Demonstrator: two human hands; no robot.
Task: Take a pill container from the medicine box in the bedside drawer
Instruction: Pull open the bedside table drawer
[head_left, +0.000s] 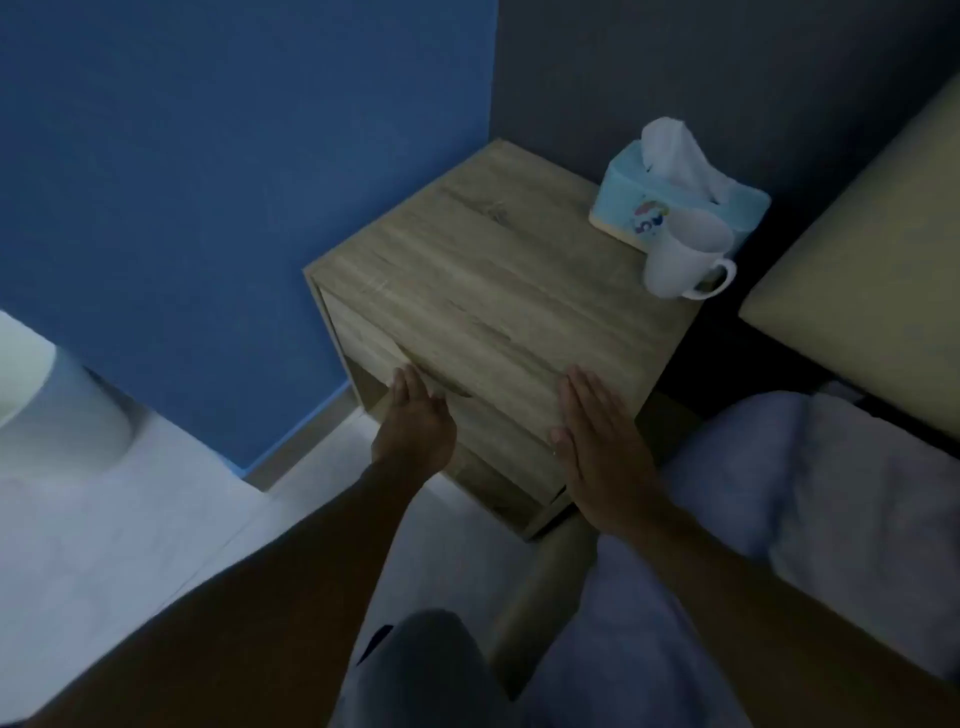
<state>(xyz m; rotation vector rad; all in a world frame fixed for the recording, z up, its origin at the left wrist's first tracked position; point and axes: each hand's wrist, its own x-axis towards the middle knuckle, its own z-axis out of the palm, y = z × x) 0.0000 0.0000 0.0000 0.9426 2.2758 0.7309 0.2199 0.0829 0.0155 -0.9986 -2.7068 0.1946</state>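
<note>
Reaching with both hands to the front of a wooden bedside cabinet (483, 291).
Left hand (415, 421), fingers loosely open, touches the upper drawer front (363, 338) below the cabinet top; right hand (597, 441) lies flat and empty at the cabinet's front right edge. The drawer is shut, so any medicine box or pill container is hidden. A tissue box (675, 202) and white mug (685, 254) stand at the cabinet's back right corner.

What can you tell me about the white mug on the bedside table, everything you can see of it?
The white mug is plain and glossy, ceramic by its look, with one loop handle turned toward the bed. It stands upright near the table's right rear corner, close against the front of the light blue tissue box; whether they touch is unclear. What its inside holds cannot be told in the dim light. Neither hand is near it.
</note>
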